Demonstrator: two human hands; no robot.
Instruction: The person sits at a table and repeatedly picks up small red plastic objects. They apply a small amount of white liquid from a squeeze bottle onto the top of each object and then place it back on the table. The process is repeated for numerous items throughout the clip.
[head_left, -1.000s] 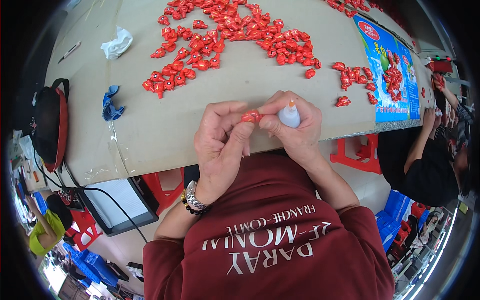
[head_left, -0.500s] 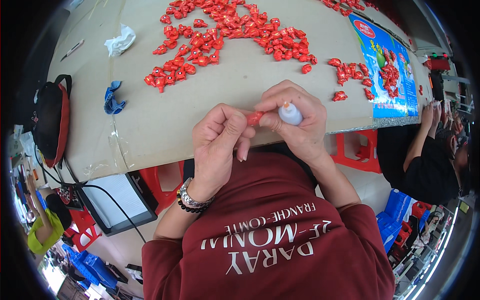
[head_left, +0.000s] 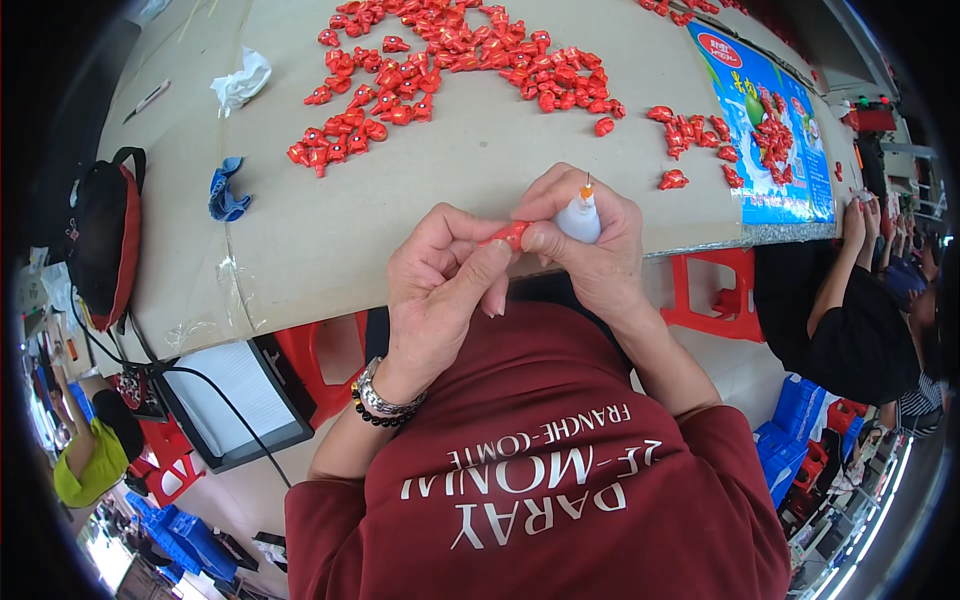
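Observation:
A small red plastic piece (head_left: pixel 513 236) is pinched between my two hands, just off the table's near edge. My left hand (head_left: pixel 448 262) grips its left end with thumb and fingers, and a metal watch or bracelet and dark beads circle that wrist. On the other end, my right hand (head_left: pixel 600 238) presses thumb and forefinger. That same hand keeps a white squeeze bottle (head_left: pixel 580 220) in its curled fingers; the bottle's orange collar and thin needle tip point up and away. Fingers cover much of the red piece.
Many similar red pieces (head_left: pixel 480 55) lie heaped across the far table (head_left: pixel 300 255). More sit beside and on a blue printed sheet (head_left: pixel 770 140) at right. White tissue (head_left: pixel 240 82), a blue cloth scrap (head_left: pixel 228 190), a pen-like tool (head_left: pixel 147 102) and a black-red bag (head_left: pixel 103 235) are at left.
The bottle in my right hand has tipped so its needle now stands upward in view. My left thumb has shifted onto the red piece, which both hands still pinch.

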